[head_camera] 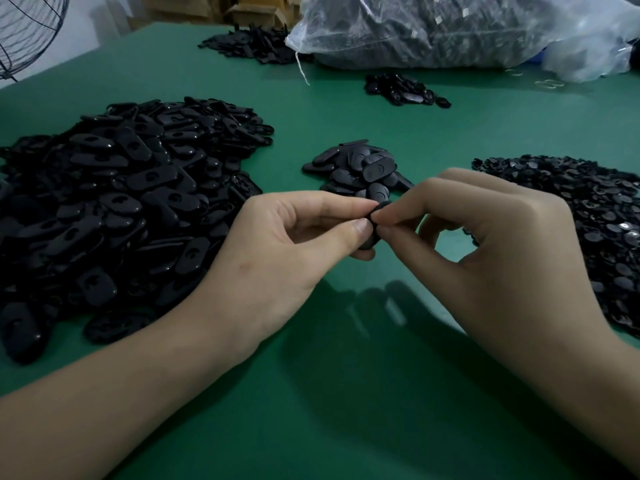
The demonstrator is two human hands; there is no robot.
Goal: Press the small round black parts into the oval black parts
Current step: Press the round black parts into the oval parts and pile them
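Holding: you are pinching one oval black part [367, 237] between both hands, just above the green table [311, 393] and in front of the middle pile.
Left hand [277, 244]: your thumb and forefinger are clamping the part's left edge, and your lower fingers are curling beneath it.
Right hand [491, 244]: your forefinger and thumb tips are closing on the part's right side. Your fingertips are covering that spot, so you cannot tell whether a small round piece is sitting under them.
Left pile [121, 202]: a large heap of oval parts, many showing a hole, is lying beside your left wrist.
Middle pile [360, 168]: a small cluster of oval parts is sitting just behind your fingertips.
Small round black parts [588, 220]: they are spreading in a flat heap to the right of your right hand.
Far piles: one dark pile [256, 43] is lying near the table's far edge, and a smaller pile [405, 88] is lying in front of the bag.
Plastic bag [450, 29]: a clear sack full of dark parts is resting at the far right.
Fan guard [27, 29]: its wire grille is showing at the upper left.
Cardboard boxes [249, 12]: they are standing beyond the table.
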